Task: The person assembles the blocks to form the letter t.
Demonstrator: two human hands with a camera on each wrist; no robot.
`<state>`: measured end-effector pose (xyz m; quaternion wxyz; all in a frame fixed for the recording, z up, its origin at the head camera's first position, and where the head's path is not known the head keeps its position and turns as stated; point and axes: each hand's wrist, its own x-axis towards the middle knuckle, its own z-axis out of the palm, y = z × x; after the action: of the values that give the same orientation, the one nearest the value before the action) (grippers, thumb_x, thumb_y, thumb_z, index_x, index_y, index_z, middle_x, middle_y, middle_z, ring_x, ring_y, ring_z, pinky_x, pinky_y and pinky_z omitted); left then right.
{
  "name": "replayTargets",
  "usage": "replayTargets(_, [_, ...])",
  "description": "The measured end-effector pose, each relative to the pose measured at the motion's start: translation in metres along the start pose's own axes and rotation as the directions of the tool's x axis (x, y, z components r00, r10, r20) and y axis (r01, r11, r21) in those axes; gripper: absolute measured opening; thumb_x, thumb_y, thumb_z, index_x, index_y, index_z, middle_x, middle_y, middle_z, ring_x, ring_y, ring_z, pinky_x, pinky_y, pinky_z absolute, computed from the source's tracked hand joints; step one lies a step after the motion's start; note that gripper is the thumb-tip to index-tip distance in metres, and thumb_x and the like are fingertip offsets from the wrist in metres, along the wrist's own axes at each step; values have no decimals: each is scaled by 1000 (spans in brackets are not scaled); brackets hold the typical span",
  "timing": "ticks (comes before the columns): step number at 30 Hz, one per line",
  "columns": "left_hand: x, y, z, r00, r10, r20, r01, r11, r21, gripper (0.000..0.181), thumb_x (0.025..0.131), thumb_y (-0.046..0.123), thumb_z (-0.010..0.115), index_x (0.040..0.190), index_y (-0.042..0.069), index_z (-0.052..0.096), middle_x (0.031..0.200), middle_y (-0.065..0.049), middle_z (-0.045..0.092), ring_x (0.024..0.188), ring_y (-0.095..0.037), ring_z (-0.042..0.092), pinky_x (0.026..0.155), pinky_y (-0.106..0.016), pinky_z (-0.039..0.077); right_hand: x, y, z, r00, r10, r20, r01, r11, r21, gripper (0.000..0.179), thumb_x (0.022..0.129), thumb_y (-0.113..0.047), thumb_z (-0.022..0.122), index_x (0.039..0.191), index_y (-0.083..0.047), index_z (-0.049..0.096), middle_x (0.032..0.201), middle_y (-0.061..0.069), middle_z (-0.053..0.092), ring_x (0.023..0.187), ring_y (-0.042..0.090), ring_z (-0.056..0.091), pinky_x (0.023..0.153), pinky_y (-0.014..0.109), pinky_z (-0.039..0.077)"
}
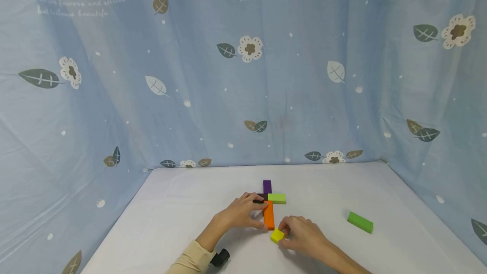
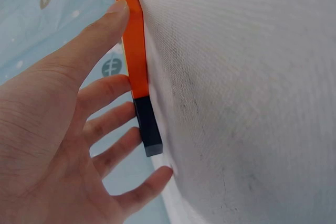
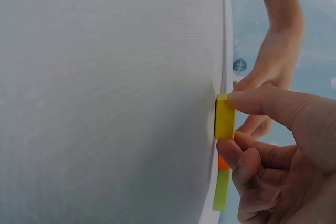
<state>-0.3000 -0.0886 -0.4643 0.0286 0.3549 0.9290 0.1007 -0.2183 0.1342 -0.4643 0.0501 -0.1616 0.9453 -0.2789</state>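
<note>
Thumb and forefinger of my right hand (image 1: 304, 236) pinch a small yellow block (image 1: 277, 235), which sits just off the near end of an orange block (image 1: 269, 218). A thin gap parts the two in the left wrist view. My left hand (image 1: 243, 212) has its fingers spread along the row: its thumb touches the orange block near the yellow one, and other fingertips touch the orange and black block (image 2: 148, 124). Past the orange block's far end lie a light green block (image 1: 277, 198) to the right and a purple block (image 1: 267, 186) farther back.
A separate green block (image 1: 359, 222) lies at the right of the white tabletop (image 1: 171, 206). A black device (image 1: 220, 258) is by the left wrist. Blue patterned curtain (image 1: 201, 75) hangs behind and along both sides.
</note>
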Motion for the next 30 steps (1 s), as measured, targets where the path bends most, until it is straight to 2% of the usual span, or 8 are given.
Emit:
replayTargets(6, [1,-1,2,1000,-3,2,3,1000,-6,76,76,64,72,141,29,54,145,5,49,130,-19,44,100,-48,46,1,0,4,1000,-23,-22,23,1000,-8,26,75,-27,83,93,-13,70,73,-8,58,62,8,47,57,23,38])
replayTargets(13, [1,-3,3,1000,5,5,-5,1000,-6,75,77,64,72,140,29,54,145,6,49,129,-18,44,100,-47,46,3,-3,6,1000,7,-19,-7,1000,-19,28,74,-27,84,95,-13,70,72,-7,56,59,9,46,54,22,37])
replayTargets(22, [0,-1,-2,1000,5,-9,-5,1000,-6,75,77,63,73,140,27,55,145,5,49,129,-19,45,99,-47,46,3,-6,4,998,-31,-49,29,999,-31,28,74,-28,84,94,-13,70,73,-9,57,59,7,46,53,22,38])
replayTargets(30, [1,-2,1,1000,8,-1,-8,1000,-8,75,77,64,72,140,28,55,145,5,49,128,-19,45,98,-45,47,4,-6,5,1000,10,-19,-11,1000,-24,28,74,-28,84,94,-13,71,73,-8,57,60,10,47,54,24,37])
